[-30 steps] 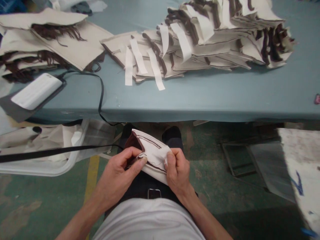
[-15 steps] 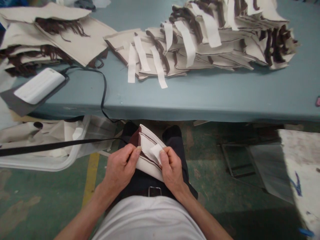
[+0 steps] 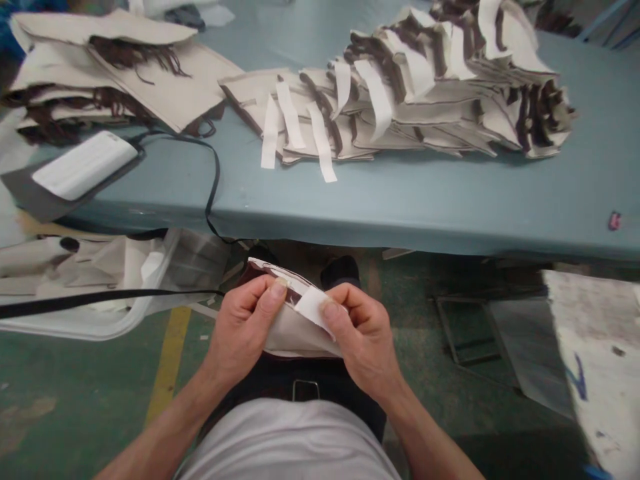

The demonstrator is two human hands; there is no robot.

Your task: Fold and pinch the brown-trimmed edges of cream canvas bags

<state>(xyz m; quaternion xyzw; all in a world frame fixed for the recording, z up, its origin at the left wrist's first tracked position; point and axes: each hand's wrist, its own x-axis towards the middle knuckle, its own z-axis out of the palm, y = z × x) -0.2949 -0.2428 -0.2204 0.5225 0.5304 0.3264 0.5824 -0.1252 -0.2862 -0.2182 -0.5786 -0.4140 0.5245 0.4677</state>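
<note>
Folded canvas piece (image 3: pixel 295 330): off-white, matte woven cloth with a dark maroon layer showing along its upper edge, held over the lap at 6 o'clock from the table, just above a metal belt buckle (image 3: pixel 305 390). White strip (image 3: pixel 314 308): flat, narrow, lying across the fold. Left hand (image 3: pixel 243 327): closed in a pinch on the piece, thumb along the upper edge. Right hand (image 3: pixel 363 340): also pinching, thumb pressed on the strip. Table (image 3: pixel 400 227): smooth blue-grey covered top, ahead at 12 o'clock. Canvas stack (image 3: pixel 425 113): overlapping flat pieces with dark frayed fringes and loose white strips, at 1 o'clock. Canvas pile (image 3: pixel 120 73): similar pieces with brown fringe, at 10 o'clock. White pad (image 3: pixel 85 162): rounded oblong on a grey mat, at 10 o'clock. Black strap (image 3: pixel 100 297): thin, flat, crossing a translucent plastic bin (image 3: pixel 197 260) of cloth at 9 o'clock.
</note>
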